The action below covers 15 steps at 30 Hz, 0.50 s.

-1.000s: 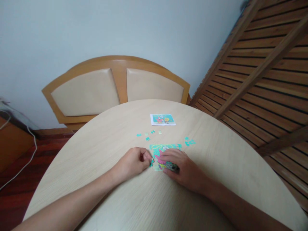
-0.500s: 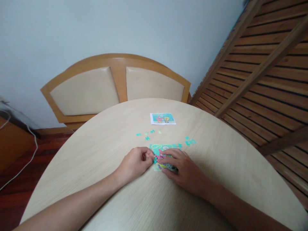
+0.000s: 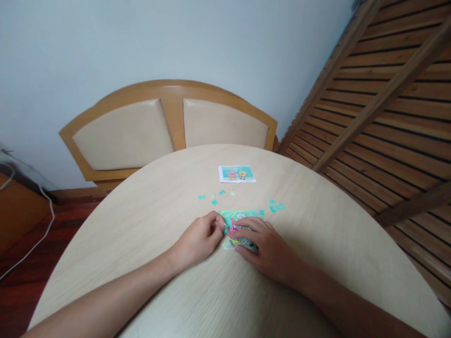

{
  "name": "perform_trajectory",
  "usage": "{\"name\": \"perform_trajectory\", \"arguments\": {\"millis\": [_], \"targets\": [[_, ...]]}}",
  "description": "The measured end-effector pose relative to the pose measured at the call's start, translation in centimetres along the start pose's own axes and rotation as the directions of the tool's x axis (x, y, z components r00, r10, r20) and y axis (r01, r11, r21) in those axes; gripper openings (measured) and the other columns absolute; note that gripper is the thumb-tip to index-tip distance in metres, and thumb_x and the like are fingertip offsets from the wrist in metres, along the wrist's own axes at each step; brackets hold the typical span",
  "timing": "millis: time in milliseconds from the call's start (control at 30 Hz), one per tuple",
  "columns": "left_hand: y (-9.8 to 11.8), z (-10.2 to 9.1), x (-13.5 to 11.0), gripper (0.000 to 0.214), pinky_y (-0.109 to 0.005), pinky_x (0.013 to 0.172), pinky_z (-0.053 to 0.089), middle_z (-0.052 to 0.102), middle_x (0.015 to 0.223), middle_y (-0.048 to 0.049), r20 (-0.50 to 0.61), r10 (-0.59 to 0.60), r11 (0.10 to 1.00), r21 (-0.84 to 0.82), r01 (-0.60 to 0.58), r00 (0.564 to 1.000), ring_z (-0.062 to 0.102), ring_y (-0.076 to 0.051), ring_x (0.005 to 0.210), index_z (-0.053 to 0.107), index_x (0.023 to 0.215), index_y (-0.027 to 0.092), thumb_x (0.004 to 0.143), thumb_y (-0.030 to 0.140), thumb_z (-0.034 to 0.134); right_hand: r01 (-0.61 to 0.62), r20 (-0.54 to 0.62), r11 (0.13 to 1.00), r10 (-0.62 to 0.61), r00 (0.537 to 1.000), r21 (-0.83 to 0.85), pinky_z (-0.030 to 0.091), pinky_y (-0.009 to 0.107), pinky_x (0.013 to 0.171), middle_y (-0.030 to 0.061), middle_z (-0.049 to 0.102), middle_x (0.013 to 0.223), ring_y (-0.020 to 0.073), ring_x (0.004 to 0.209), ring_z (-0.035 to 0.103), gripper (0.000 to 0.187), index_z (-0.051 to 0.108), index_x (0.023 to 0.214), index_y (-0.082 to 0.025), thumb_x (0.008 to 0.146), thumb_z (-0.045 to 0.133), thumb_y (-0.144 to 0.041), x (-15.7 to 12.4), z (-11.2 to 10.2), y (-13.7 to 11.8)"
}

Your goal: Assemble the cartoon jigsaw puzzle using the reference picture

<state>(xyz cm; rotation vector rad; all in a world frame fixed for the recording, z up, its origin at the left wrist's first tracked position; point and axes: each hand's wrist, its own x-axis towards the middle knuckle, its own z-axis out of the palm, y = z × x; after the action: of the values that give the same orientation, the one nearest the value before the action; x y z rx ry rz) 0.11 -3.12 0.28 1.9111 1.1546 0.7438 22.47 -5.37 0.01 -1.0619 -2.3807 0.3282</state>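
A partly assembled jigsaw puzzle [image 3: 232, 242] with a teal, pink and yellow cartoon picture lies flat near the middle of the table. At its left edge my left hand [image 3: 202, 236] is closed, thumb and forefinger pinched on a small teal jigsaw piece [image 3: 226, 228] that the fingertips partly cover. My right hand [image 3: 266, 244] rests over the puzzle's right part with its fingers spread, hiding much of the picture. Beyond the hands, several loose pieces lie in one group at the left [image 3: 214, 203] and another at the right [image 3: 278, 207].
A white-bordered picture card [image 3: 237, 173] showing two cartoon figures lies farther back on the round wooden table [image 3: 148, 206]. Behind the table stands a padded chair back [image 3: 169, 89]. A slatted wooden panel [image 3: 387, 108] slopes along the right, and a white cable [image 3: 52, 211] hangs at the left.
The left fingertips have shifted slightly at the puzzle's left edge, covering more of the teal piece. My right hand stays spread on the puzzle. The whole view has moved a little.
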Motion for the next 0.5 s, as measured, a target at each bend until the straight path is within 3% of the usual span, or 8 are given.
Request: {"name": "perform_trajectory", "arguments": {"millis": [133, 233, 367, 500], "targets": [[0.3, -0.6, -0.1, 0.021, -0.027, 0.067, 0.045, 0.065, 0.081, -0.0029, -0.01, 0.072, 0.997, 0.037, -0.072, 0.997, 0.058, -0.016, 0.071, 0.057, 0.099, 0.017, 0.099, 0.034, 0.044, 0.011, 0.005, 1.0, -0.011, 1.0, -0.005, 0.046, 0.049, 0.102, 0.0082, 0.066, 0.126, 0.0266, 0.119, 0.058, 0.028, 0.069, 0.12, -0.026, 0.092, 0.066, -0.027, 0.0, -0.1, 0.0], [0.3, -1.6, 0.1, 0.021, -0.027, 0.073, 0.048, 0.07, 0.088, -0.0031, 0.086, 0.148, 0.979, 0.126, -0.158, 0.985, 0.063, -0.016, 0.078, 0.065, 0.103, 0.019, 0.1, 0.03, 0.046, 0.009, 0.011, 1.0, -0.009, 1.0, -0.003, 0.046, 0.048, 0.103, 0.0078, 0.066, 0.126, 0.026, 0.12, 0.058, 0.028, 0.069, 0.12, -0.026, 0.092, 0.066, -0.027, 0.0, -0.1, 0.0], [0.0, -2.6, 0.4, 0.026, -0.03, 0.091, 0.049, 0.073, 0.105, -0.0035, 0.225, 0.285, 0.907, 0.249, -0.338, 0.932, 0.065, -0.018, 0.098, 0.071, 0.104, 0.022, 0.103, 0.025, 0.045, 0.011, 0.012, 1.0, -0.01, 1.0, -0.009, 0.046, 0.047, 0.103, 0.0076, 0.065, 0.128, 0.0253, 0.121, 0.057, 0.029, 0.069, 0.121, -0.027, 0.092, 0.066, -0.028, 0.0, 0.0, 0.1], [-0.5, -2.8, 0.4, 0.028, -0.032, 0.093, 0.048, 0.072, 0.107, -0.0036, 0.305, 0.359, 0.843, 0.299, -0.447, 0.882, 0.064, -0.018, 0.102, 0.069, 0.11, 0.024, 0.105, 0.024, 0.041, 0.022, 0.006, 1.0, -0.022, 1.0, -0.017, 0.046, 0.047, 0.103, 0.0078, 0.065, 0.128, 0.0252, 0.121, 0.057, 0.03, 0.068, 0.122, -0.027, 0.093, 0.065, -0.028, -0.1, 0.1, 0.2]]}}
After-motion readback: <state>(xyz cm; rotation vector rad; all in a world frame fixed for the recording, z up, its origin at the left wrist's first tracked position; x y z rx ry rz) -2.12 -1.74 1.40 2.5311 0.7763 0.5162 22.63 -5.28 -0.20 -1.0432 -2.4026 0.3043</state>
